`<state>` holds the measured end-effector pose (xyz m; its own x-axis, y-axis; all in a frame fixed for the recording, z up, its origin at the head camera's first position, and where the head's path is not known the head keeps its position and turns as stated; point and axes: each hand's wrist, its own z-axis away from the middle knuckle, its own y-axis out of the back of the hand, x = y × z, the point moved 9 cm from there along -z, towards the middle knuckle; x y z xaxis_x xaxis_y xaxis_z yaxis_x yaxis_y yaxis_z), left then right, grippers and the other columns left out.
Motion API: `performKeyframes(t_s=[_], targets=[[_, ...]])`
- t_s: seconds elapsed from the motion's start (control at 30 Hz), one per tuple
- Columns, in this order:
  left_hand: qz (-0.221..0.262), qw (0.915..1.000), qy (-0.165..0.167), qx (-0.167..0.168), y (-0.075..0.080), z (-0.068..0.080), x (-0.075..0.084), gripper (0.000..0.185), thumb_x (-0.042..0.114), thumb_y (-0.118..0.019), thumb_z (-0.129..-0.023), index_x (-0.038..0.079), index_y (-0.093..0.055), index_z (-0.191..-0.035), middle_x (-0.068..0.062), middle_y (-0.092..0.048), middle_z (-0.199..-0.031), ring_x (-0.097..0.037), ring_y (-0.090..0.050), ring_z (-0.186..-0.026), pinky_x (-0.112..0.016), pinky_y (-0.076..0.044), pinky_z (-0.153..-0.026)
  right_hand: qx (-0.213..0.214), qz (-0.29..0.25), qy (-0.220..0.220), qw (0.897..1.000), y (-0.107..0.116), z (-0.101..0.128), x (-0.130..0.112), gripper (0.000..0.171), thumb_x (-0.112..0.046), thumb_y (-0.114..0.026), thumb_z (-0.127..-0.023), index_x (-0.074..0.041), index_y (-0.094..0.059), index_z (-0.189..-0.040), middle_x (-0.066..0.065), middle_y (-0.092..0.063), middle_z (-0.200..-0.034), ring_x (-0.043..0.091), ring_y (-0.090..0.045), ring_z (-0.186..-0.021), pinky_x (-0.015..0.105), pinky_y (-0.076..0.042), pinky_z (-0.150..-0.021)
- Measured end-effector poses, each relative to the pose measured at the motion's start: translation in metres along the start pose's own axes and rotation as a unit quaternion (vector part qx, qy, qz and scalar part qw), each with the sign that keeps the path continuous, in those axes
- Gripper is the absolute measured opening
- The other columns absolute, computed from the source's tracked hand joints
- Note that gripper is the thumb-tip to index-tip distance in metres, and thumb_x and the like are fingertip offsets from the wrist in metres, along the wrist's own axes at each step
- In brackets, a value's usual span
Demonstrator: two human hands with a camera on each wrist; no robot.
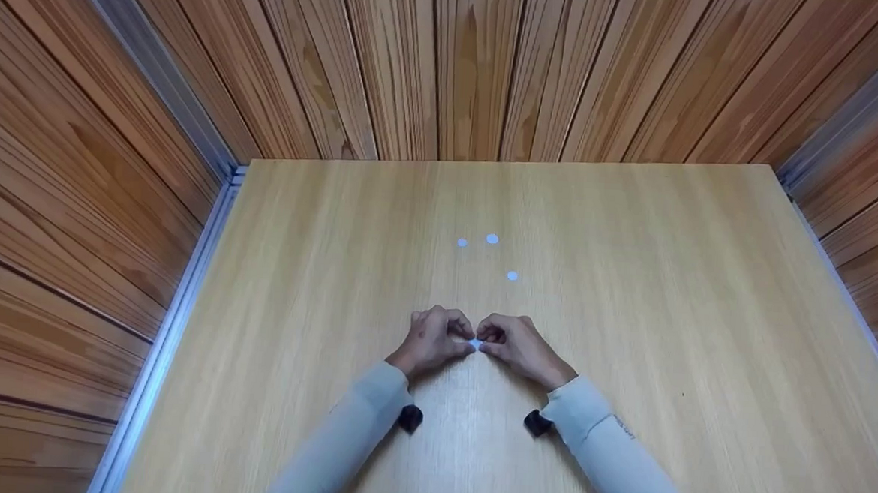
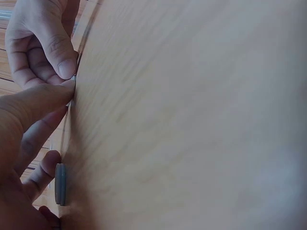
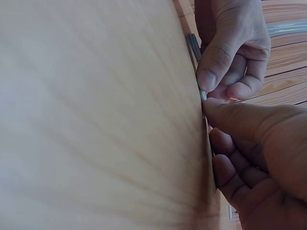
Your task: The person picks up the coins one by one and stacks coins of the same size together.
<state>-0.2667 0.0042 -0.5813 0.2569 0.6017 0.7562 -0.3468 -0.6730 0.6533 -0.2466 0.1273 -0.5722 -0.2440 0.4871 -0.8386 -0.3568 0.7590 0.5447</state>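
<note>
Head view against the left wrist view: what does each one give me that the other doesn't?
Only the head view shows three pale discs lying apart, both sleeves and the black wrist boxes.

Only the left wrist view shows one flat piece edge-on, with a line along its side.

Both show the left hand and right hand meeting at a small pale piece, plus the table and wooden wall.

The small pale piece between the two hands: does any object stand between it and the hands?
Nothing visible does. In the head view, the left hand and right hand are right at the small pale piece from either side. The three pale discs lie beyond the hands, not between.
</note>
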Motion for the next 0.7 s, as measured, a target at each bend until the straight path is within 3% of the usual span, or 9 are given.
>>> performKeyframes(t_s=[0.7], targets=[[0.0, 1.0, 0.007, -0.001, 0.0004, -0.0011, 0.0004, 0.016, 0.018, -0.086, -0.079, 0.021, -0.073, -0.087, 0.015, -0.073, -0.084, -0.008, -0.063, -0.091, -0.043, -0.027, -0.089, -0.001, 0.008, -0.002, 1.0, 0.0003, -0.0016, 0.0008, 0.012, -0.001, -0.074, -0.088, -0.003, -0.07, -0.098, 0.003, -0.072, -0.09, 0.014, -0.066, -0.081, 0.025, -0.052, -0.073]])
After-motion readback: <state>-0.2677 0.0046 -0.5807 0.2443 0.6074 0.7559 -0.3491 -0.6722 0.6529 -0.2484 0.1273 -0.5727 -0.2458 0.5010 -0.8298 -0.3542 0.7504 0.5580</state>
